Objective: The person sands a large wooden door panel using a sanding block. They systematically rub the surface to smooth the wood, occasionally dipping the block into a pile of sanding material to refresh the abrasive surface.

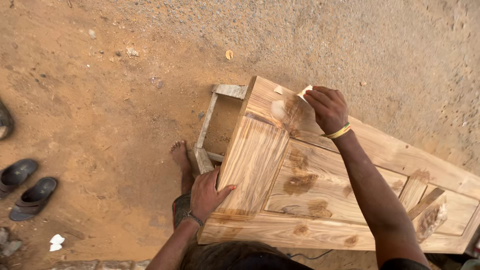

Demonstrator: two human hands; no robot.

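While the left hand [206, 196] steadies the pale panelled wooden door [320, 180] on its low wooden stand [212, 125], grip flat and open, the right hand [327, 107] pinches a small filler scrap [304, 92]; several brown patches filled, top corner in hand.

Door [310, 175]: I see one panelled wooden door, pale tan with strong darker grain. It lies flat and raised off the ground, its long axis running from upper left to lower right of my view. Near end rests on a grey wooden stand [212, 125]. Raised panels are set inside a frame of rails and stiles. Brown filler-like patches mark several panels and joints, and a pale smear sits near the top rail.

Scrap [304, 91]: small, pale, flat piece, pinched at the door's top corner, touching the wood. I cannot tell its material.
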